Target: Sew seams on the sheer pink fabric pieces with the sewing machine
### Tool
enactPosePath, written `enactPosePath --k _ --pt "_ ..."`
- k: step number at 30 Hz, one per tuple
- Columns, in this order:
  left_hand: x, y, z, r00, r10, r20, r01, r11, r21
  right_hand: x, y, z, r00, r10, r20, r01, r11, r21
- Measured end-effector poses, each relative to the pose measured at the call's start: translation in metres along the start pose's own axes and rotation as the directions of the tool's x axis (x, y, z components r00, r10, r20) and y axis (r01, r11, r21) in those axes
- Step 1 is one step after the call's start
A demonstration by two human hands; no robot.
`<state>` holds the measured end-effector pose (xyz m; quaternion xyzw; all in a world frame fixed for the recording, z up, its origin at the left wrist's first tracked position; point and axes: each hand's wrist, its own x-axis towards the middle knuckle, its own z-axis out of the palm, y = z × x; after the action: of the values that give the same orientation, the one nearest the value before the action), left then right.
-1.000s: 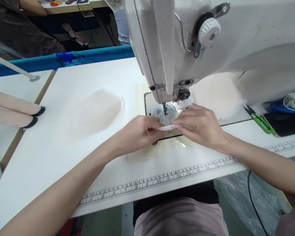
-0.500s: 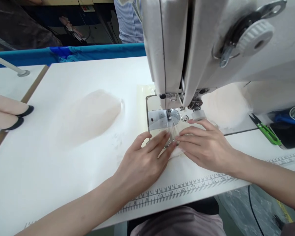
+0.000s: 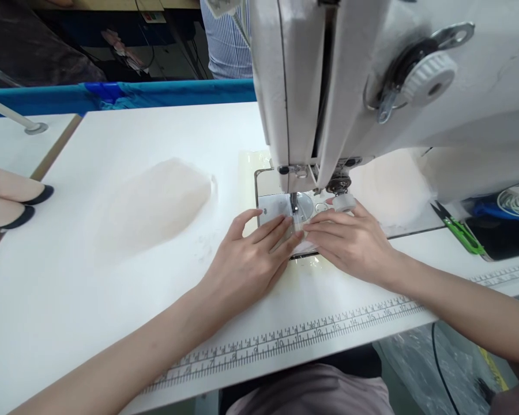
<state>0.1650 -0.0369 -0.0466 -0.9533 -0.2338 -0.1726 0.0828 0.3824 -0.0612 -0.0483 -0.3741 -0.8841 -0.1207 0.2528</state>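
Note:
A sewing machine (image 3: pixel 303 86) stands over the table, its presser foot (image 3: pixel 294 202) lowered close to the metal needle plate (image 3: pixel 273 203). Thin, see-through fabric (image 3: pixel 299 222) lies at the foot, hard to make out against the plate. My left hand (image 3: pixel 251 256) rests to the left of it, fingers spread and fingertips on the fabric's edge. From the right, my right hand (image 3: pixel 350 239) lays its outstretched fingers on the same fabric, its thumb partly hidden behind the white knob (image 3: pixel 344 202). The fingertips of both hands nearly meet just in front of the foot.
Pale sheer pieces lie left (image 3: pixel 155 202) and right (image 3: pixel 389 184) of the machine head. Green thread snips (image 3: pixel 462 233) sit beside a black flat object (image 3: pixel 506 236). A printed ruler (image 3: pixel 281 344) follows the front edge. Beige dark-tipped pieces (image 3: pixel 12 196) lie far left.
Both hands have moved slightly forward, toward the presser foot, with the sheer fabric under their fingertips. The camera view has shifted a little.

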Motion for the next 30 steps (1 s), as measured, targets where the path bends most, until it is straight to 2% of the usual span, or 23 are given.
enactPosePath --k 10,15,18,21,23,25,28,30 --pt "0.007 -0.010 0.010 0.997 -0.079 -0.017 0.078 0.994 -0.074 0.003 0.011 0.011 0.999 0.044 0.017 -0.043 0.997 -0.064" --pt "0.012 -0.010 0.012 0.965 -0.262 -0.001 0.252 0.932 -0.261 0.005 0.006 0.012 0.993 0.111 0.041 -0.107 0.990 -0.089" --pt "0.017 -0.011 0.009 0.929 -0.363 0.066 0.357 0.839 -0.411 0.008 0.006 0.007 0.973 0.194 0.121 -0.198 0.980 0.021" --pt "0.020 -0.014 0.006 0.909 -0.389 0.149 0.410 0.771 -0.487 0.013 0.010 0.000 0.916 0.322 0.239 -0.367 0.913 0.180" --pt "0.019 -0.015 0.006 0.918 -0.366 0.153 0.392 0.782 -0.484 0.015 0.013 -0.003 0.893 0.341 0.294 -0.414 0.879 0.236" --pt "0.016 -0.015 0.006 0.942 -0.319 0.103 0.331 0.836 -0.438 0.015 0.014 -0.005 0.904 0.311 0.292 -0.389 0.883 0.262" --pt "0.010 -0.011 0.006 0.981 -0.192 -0.016 0.181 0.946 -0.269 0.011 0.010 -0.002 0.958 0.214 0.189 -0.258 0.933 0.250" --pt "0.005 -0.005 0.005 0.993 -0.095 -0.072 0.087 0.990 -0.112 0.006 0.007 0.000 0.986 0.139 0.097 -0.156 0.969 0.190"
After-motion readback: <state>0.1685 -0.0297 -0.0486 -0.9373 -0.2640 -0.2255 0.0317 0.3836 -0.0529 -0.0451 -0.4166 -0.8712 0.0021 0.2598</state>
